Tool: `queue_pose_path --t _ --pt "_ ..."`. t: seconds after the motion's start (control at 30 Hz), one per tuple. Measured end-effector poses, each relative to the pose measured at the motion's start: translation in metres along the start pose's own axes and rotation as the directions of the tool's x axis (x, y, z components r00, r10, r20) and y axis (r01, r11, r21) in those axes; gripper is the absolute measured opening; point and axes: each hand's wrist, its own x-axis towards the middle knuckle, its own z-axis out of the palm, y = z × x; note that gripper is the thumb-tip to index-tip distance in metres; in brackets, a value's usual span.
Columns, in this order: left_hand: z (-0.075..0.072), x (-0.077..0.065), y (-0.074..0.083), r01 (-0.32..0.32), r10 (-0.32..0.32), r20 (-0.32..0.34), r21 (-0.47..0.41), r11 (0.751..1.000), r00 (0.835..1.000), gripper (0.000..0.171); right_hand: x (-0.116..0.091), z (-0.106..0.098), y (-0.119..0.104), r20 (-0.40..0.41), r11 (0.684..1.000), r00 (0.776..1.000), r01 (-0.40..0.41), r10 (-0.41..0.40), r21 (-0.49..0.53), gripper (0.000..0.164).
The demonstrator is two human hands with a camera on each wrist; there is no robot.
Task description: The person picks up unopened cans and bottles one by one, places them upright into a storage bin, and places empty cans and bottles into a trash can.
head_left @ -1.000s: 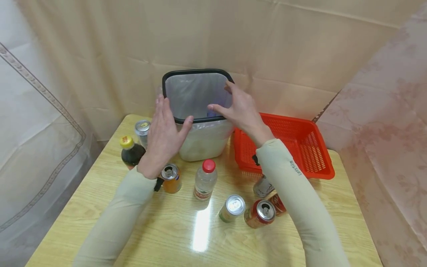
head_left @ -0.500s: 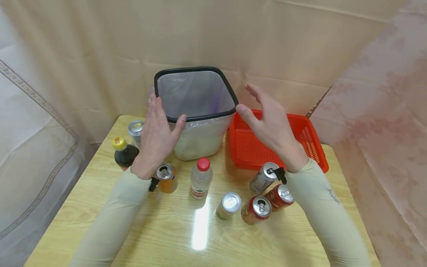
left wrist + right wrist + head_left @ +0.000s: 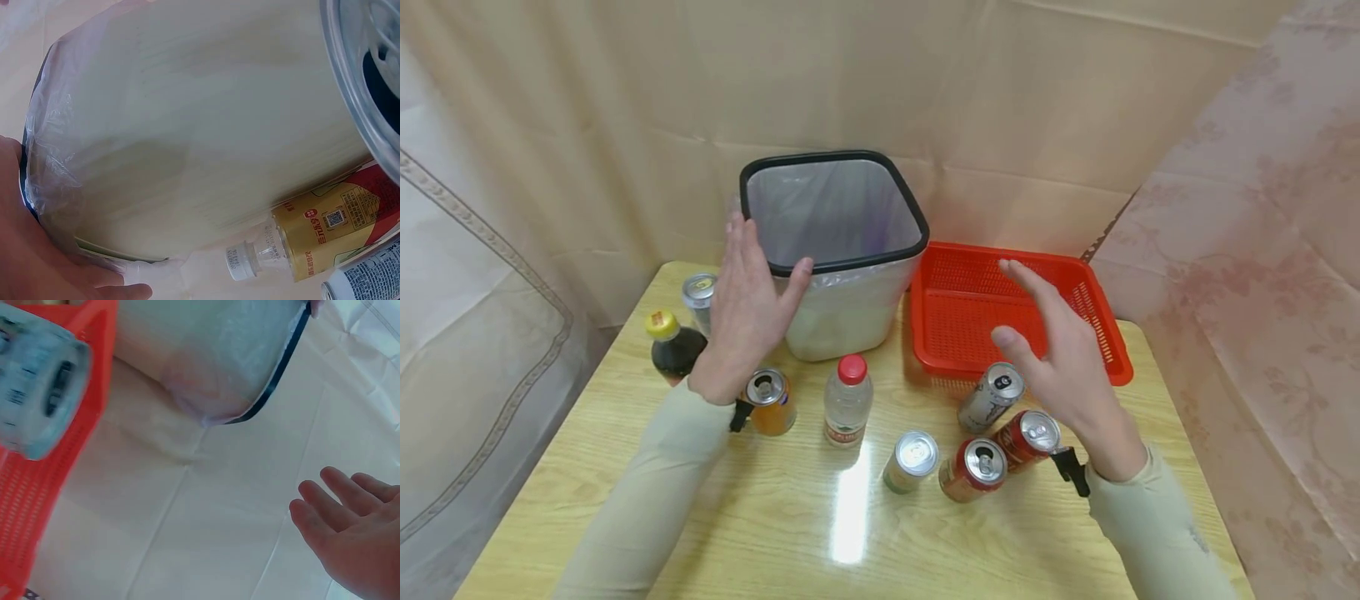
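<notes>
My left hand [image 3: 747,304] rests with straight fingers against the left side of a white trash bin [image 3: 842,321], its thumb at the front of the black rim. A clear plastic bag lines the bin. In the left wrist view the fingers [image 3: 44,250] lie along the rim, beside the bunched bag edge. My right hand [image 3: 1063,362] is held over the front right of a red plastic basket [image 3: 955,333], fingers spread from the thumb and nothing in it. Below it stand a silver can [image 3: 990,400] and a red can [image 3: 1026,440].
Another red can [image 3: 973,471], a pale green can [image 3: 910,462] and a red-capped clear bottle [image 3: 847,408] stand in front. By the left arm are an orange can [image 3: 772,408], a yellow-capped dark bottle [image 3: 677,346] and a silver-topped can [image 3: 700,300]. A gold-labelled bottle [image 3: 319,240] shows near the bin.
My right hand has left the bin's right rim and moved right and nearer to me, past the basket's front. My left hand has stayed at the bin's left side.
</notes>
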Motion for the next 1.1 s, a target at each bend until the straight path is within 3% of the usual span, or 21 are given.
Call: queue_pose_path --t 0.53,0.87,1.1 --pt "-0.004 -0.002 -0.004 0.007 -0.007 0.021 -0.004 1.000 1.000 0.098 -0.091 0.029 0.035 0.031 0.994 1.000 -0.007 0.004 0.108 0.074" --pt "-0.006 -0.004 -0.006 0.011 -0.010 0.014 -0.012 1.000 1.000 0.098 -0.117 0.041 0.043 0.086 0.995 0.996 -0.020 0.011 0.099 0.082" --pt "-0.006 -0.004 -0.007 0.003 -0.003 0.007 -0.006 1.000 1.000 0.099 -0.133 0.054 0.051 0.184 0.991 0.983 -0.024 0.000 0.128 0.089"
